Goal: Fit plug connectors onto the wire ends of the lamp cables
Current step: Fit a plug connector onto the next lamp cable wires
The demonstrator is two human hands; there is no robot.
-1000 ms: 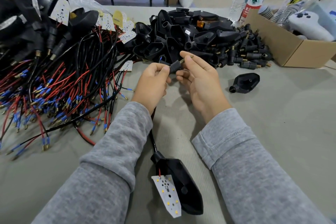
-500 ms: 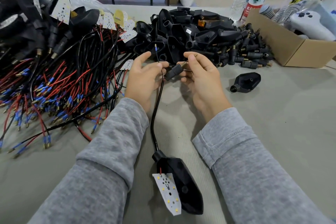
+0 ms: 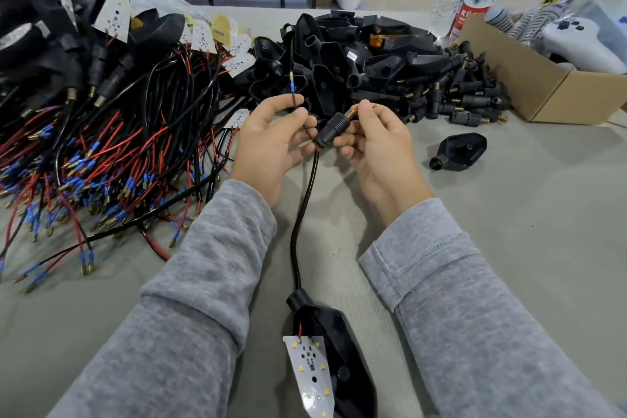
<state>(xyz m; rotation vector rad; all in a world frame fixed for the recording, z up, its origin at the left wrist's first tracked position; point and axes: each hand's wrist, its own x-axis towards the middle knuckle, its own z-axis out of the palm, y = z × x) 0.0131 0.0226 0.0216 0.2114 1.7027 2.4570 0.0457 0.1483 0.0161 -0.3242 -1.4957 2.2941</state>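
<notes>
Two hands above worktop (image 3: 509, 214): left hand (image 3: 271, 142) fingers pinched on black wire end (image 3: 292, 92), right hand (image 3: 380, 142) fingers clamped on black plug connector (image 3: 334, 127), lamp cable (image 3: 302, 214) trailing to lamp housing (image 3: 339, 349).

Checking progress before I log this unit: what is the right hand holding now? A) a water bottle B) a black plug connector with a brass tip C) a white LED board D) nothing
B: the right hand pinches the black plug connector, its brass tip pointing up and away.

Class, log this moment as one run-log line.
left hand: pinches black wire upright | right hand: holds plug connector | lamp housing: on table
</notes>
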